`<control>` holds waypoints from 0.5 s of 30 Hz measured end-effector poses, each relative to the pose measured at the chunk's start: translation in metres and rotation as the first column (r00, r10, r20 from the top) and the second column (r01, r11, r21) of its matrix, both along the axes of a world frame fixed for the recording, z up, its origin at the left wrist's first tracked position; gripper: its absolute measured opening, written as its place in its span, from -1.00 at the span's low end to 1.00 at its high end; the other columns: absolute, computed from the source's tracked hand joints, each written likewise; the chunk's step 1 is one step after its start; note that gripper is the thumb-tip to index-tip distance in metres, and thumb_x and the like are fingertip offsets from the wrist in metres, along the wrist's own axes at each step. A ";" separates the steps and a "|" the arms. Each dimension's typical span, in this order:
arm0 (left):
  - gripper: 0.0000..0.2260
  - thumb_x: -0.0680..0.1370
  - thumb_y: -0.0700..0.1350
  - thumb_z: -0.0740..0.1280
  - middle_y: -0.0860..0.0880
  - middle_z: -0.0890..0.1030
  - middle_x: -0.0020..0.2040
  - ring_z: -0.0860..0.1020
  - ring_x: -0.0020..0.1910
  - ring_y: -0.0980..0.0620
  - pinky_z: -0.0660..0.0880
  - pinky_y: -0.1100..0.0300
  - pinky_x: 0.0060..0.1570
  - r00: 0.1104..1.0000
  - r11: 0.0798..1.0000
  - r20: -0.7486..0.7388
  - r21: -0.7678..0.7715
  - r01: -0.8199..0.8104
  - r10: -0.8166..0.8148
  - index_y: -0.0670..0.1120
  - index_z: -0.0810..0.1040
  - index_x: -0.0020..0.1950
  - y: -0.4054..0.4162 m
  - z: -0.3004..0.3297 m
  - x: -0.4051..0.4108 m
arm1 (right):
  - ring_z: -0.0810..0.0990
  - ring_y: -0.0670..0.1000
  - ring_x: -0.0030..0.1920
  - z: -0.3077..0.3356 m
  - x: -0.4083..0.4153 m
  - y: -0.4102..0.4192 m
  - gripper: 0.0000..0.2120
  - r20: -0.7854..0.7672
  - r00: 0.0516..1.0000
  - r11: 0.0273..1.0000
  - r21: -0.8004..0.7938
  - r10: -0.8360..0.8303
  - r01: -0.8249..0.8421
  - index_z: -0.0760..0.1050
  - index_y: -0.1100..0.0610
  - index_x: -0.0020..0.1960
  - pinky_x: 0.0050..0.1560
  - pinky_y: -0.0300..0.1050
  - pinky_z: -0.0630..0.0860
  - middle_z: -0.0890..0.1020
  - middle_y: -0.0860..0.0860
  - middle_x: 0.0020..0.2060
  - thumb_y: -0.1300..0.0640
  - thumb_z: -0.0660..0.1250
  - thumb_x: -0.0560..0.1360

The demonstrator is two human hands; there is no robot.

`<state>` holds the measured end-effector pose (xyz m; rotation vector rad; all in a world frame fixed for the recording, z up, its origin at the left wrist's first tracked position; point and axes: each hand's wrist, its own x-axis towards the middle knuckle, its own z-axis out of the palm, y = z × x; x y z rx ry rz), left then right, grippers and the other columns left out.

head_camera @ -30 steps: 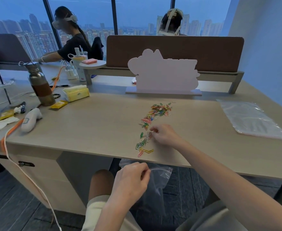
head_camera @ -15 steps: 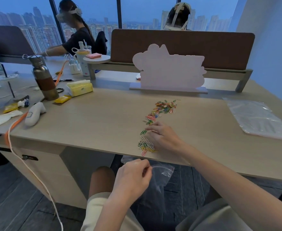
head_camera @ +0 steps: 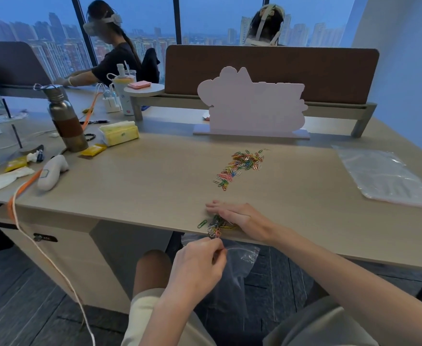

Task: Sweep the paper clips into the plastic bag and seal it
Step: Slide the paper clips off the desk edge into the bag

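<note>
A trail of coloured paper clips (head_camera: 242, 165) lies on the wooden desk (head_camera: 155, 181). A small bunch of clips (head_camera: 215, 227) sits at the desk's front edge, under my right hand (head_camera: 235, 216), which rests flat with fingers spread. Some of that bunch hang over the edge. Just below the edge my left hand (head_camera: 200, 268) pinches the mouth of a clear plastic bag (head_camera: 237, 265), which hangs down between my knees.
A stack of spare clear bags (head_camera: 384, 178) lies at the right. A white cut-out sign (head_camera: 252, 106) stands behind the clips. A metal bottle (head_camera: 65, 118), yellow tissue pack (head_camera: 118, 133), white handheld device (head_camera: 51, 172) and orange cable (head_camera: 25, 186) crowd the left.
My right hand has dragged a bunch of clips from mid-desk toward me to the front edge. The left hand has kept the bag under the edge.
</note>
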<state>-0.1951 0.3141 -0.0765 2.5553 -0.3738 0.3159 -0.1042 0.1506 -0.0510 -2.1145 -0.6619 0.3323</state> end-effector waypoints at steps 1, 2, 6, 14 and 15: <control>-0.87 0.53 0.05 0.24 0.14 0.56 -0.25 0.50 -0.25 0.13 0.46 0.18 -0.22 1.000 1.000 -0.001 0.002 -0.001 0.001 0.07 0.50 -0.16 0.000 0.000 0.000 | 0.24 -0.25 0.46 0.002 0.000 0.002 -0.57 -0.012 1.000 1.000 -0.009 0.019 -0.019 0.50 -0.03 0.36 0.48 -0.25 0.09 0.41 -0.14 0.44 -0.10 0.07 0.59; -0.88 0.53 0.05 0.25 0.15 0.54 -0.27 0.50 -0.25 0.12 0.46 0.17 -0.23 1.000 1.000 -0.001 0.005 -0.005 0.005 0.06 0.48 -0.18 -0.001 0.001 0.000 | 0.22 -0.25 0.45 0.003 -0.001 0.004 -0.56 -0.009 0.999 0.998 -0.037 0.045 -0.045 0.51 -0.03 0.35 0.45 -0.29 0.07 0.40 -0.13 0.44 -0.11 0.05 0.59; -0.85 0.51 0.03 0.26 0.12 0.52 -0.29 0.51 -0.25 0.08 0.44 0.14 -0.24 1.000 1.000 0.005 0.009 -0.026 0.026 0.05 0.41 -0.24 -0.002 0.002 0.000 | 0.28 -0.29 0.40 0.000 -0.005 0.000 -0.54 -0.021 0.996 0.996 -0.035 0.087 -0.087 0.60 0.11 0.25 0.34 -0.53 0.07 0.49 -0.05 0.39 -0.06 0.03 0.61; -0.86 0.53 0.06 0.25 0.10 0.60 -0.21 0.53 -0.21 0.08 0.48 0.11 -0.16 1.000 1.000 -0.001 -0.010 -0.009 0.009 0.04 0.53 -0.12 -0.005 0.004 -0.001 | 0.58 -0.13 0.19 0.008 -0.009 -0.017 -0.59 -0.025 0.963 0.938 0.222 -0.268 0.267 0.68 0.21 0.06 0.16 -0.39 0.44 0.67 -0.01 0.14 -0.01 0.13 0.64; -0.85 0.54 0.07 0.25 0.10 0.60 -0.20 0.53 -0.20 0.08 0.49 0.11 -0.15 1.000 1.000 0.000 -0.015 -0.006 0.006 0.04 0.54 -0.12 -0.005 0.004 -0.001 | 0.61 -0.13 0.12 0.009 -0.008 -0.020 -0.63 0.071 0.932 0.928 0.144 -0.357 0.344 0.68 0.16 0.06 0.16 -0.28 0.49 0.69 -0.04 0.10 0.00 0.16 0.63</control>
